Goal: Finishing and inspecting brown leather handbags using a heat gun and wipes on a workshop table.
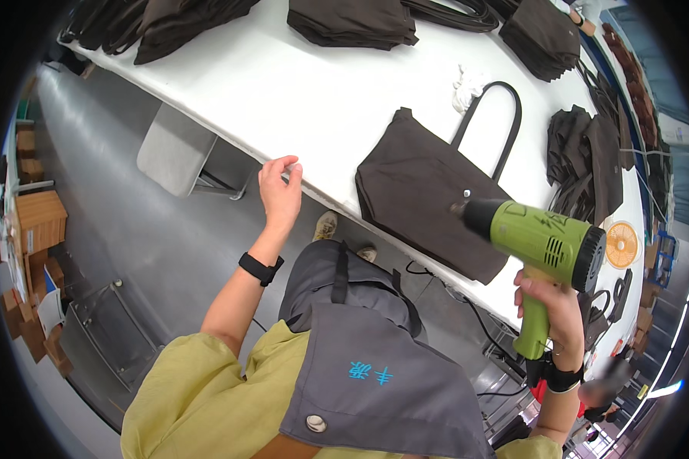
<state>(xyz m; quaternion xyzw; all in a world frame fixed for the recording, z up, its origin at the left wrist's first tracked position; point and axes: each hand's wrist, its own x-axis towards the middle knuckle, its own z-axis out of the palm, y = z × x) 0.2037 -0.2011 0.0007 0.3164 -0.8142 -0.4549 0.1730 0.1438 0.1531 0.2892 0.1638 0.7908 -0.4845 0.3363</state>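
Note:
My right hand [560, 306] is wrapped round the handle of a green heat gun [540, 236] with a black nozzle. The nozzle points left, over the side of a dark brown tote bag [429, 187] lying flat on the white table. One long dark handle [513, 130] of the bag loops up toward the far side. A small shiny stud shows on the bag just beyond the nozzle tip. Left of the bag, at the table's near edge, my left hand [280, 191] is empty. Its fingers are loosely bent, with a gap between thumb and forefinger.
Dark bag stacks [352, 23] lie along the far side of the white table [283, 84], with more folded bags [589, 157] at right. A crumpled white scrap [467, 88] and an orange round disc [621, 245] are there too. A grey stool [176, 149] stands at left.

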